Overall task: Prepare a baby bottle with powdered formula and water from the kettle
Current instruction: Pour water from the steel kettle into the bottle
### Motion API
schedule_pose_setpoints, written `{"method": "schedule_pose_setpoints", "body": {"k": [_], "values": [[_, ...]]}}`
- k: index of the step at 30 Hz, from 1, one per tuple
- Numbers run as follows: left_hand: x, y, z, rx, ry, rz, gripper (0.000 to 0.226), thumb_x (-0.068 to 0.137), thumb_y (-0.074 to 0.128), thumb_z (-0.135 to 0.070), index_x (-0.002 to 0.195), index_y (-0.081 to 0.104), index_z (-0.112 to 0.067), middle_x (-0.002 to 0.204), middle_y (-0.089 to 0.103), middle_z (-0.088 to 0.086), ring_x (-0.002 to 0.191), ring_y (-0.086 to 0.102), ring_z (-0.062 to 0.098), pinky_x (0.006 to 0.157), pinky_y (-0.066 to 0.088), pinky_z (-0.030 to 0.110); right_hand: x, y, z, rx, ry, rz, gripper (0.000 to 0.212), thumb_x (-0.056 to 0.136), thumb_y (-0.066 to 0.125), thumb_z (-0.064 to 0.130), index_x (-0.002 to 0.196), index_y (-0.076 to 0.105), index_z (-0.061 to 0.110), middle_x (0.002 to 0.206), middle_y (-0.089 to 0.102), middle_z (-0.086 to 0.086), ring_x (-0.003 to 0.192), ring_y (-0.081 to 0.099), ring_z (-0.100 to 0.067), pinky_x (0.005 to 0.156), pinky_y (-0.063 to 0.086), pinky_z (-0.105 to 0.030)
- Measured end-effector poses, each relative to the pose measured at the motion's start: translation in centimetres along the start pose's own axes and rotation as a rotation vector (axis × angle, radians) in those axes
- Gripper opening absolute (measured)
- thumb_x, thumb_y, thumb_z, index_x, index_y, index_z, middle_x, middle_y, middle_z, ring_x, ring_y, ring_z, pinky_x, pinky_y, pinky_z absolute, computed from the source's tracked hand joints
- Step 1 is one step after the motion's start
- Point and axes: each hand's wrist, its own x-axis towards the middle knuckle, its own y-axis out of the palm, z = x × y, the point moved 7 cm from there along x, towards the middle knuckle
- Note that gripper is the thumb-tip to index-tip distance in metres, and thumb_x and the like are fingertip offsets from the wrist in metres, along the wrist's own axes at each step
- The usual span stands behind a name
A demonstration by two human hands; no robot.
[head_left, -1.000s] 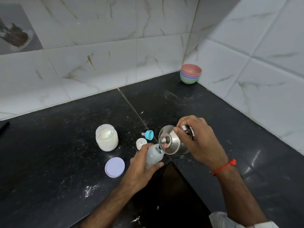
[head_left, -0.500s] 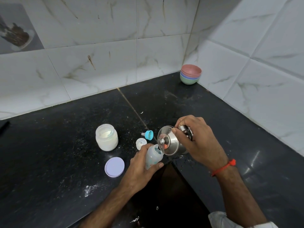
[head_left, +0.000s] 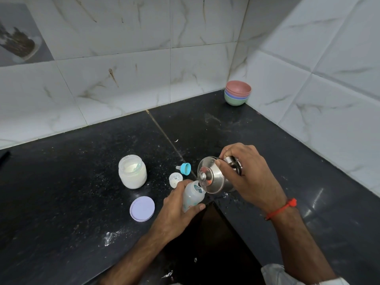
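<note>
My left hand (head_left: 176, 210) grips a clear baby bottle (head_left: 192, 195), open at the top, tilted a little, at the black counter's inner corner. My right hand (head_left: 248, 177) holds a small steel kettle (head_left: 213, 177) by its handle. The kettle is tipped left, its lidded top facing me and its lower edge right over the bottle's mouth. The bottle's blue ring with teat (head_left: 184, 168) lies on its side just behind, next to a clear cap (head_left: 175, 178). An open glass jar of white formula powder (head_left: 132, 171) stands to the left; its lilac lid (head_left: 142, 208) lies flat in front.
A stack of pastel bowls (head_left: 237, 95) sits in the far corner against the tiled walls. White powder is spilt on the black counter (head_left: 61, 192) near its front edge. The counter has a cut-in corner below my hands.
The kettle has tipped further to the left and shifted slightly left over the bottle's mouth. My left hand and the bottle have stayed in place.
</note>
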Motion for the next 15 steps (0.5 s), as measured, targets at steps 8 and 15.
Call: {"method": "schedule_pose_setpoints", "body": {"k": [8, 15], "values": [[0.0, 0.1, 0.7, -0.009, -0.015, 0.001, 0.063, 0.09, 0.081, -0.044, 0.136, 0.038, -0.049, 0.137, 0.056, -0.019, 0.124, 0.055, 0.003, 0.089, 0.043, 0.01, 0.1, -0.3, 0.1, -0.02, -0.032, -0.045, 0.014, 0.098, 0.07, 0.022, 0.092, 0.066, 0.011, 0.103, 0.068, 0.002, 0.099, 0.056, -0.018, 0.089, 0.039, -0.016], [0.0, 0.3, 1.7, 0.014, -0.045, 0.01, 0.063, 0.09, 0.08, -0.045, 0.13, 0.033, -0.058, 0.137, 0.053, -0.021, 0.121, 0.051, -0.007, 0.084, 0.042, 0.007, 0.2, -0.5, 0.2, -0.017, -0.037, -0.052, 0.016, 0.098, 0.066, 0.029, 0.093, 0.066, 0.014, 0.103, 0.066, 0.007, 0.101, 0.055, -0.016, 0.087, 0.038, -0.012]]}}
